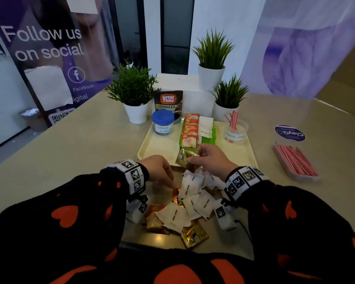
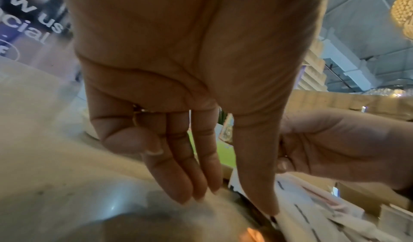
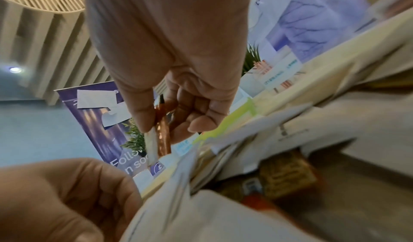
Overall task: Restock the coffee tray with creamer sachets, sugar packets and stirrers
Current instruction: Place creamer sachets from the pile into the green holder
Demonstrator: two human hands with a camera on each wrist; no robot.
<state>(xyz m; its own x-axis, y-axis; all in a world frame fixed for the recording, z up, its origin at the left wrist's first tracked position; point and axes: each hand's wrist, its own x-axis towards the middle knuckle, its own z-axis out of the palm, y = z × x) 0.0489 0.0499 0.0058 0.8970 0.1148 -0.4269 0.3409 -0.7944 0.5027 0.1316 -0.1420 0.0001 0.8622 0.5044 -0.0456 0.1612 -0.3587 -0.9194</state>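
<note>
Tray: partly stocked, awaiting sachets.
Right hand: pinched gold sachet, for sorting.
Left hand: relaxed, empty, reaching into pile.

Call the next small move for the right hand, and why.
Probably carry the gold sachet forward and slot it at the near end of the orange creamer row in the green holder. The right hand pinches it just short of that row, above the tray; the left hand holds nothing over the loose pile.

pouch: "Great Taste GRANULES" | banner: "Follow us on social" (also "Facebook") | sachets: "Coffee mate"
</note>
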